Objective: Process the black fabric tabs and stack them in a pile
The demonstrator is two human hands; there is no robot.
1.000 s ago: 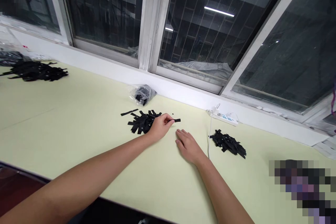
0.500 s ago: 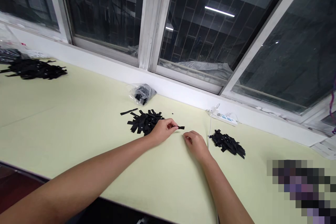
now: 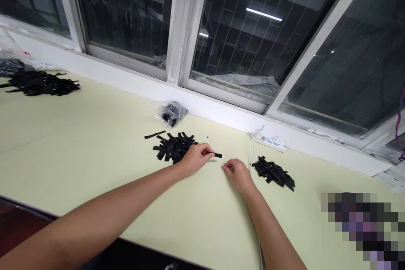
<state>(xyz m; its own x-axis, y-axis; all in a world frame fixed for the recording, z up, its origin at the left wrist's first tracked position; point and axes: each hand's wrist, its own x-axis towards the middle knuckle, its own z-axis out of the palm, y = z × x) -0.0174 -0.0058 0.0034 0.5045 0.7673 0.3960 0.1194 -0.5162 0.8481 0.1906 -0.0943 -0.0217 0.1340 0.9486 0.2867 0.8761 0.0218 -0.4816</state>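
My left hand [image 3: 196, 157] pinches a short black strip [image 3: 218, 155] by one end, just above the pale green table [image 3: 95, 143]. Right behind that hand lies a heap of similar black strips [image 3: 172, 145]. My right hand [image 3: 238, 173] rests on the table a little to the right of the strip, its fingers curled in with thumb and forefinger together; whether anything is between them I cannot make out. A second, smaller heap of black strips [image 3: 274, 172] lies just right of my right hand.
A clear plastic bag of black parts [image 3: 171, 114] sits by the window sill. A white power strip [image 3: 271, 141] with a cord [image 3: 253, 152] lies at the sill on the right. Another pile of black strips [image 3: 41, 83] is at the far left. Windows run along the back.
My left hand carried the strip slightly right and down. My right hand moved right from flat and open on the table, and its fingers curled in near the strip's free end.
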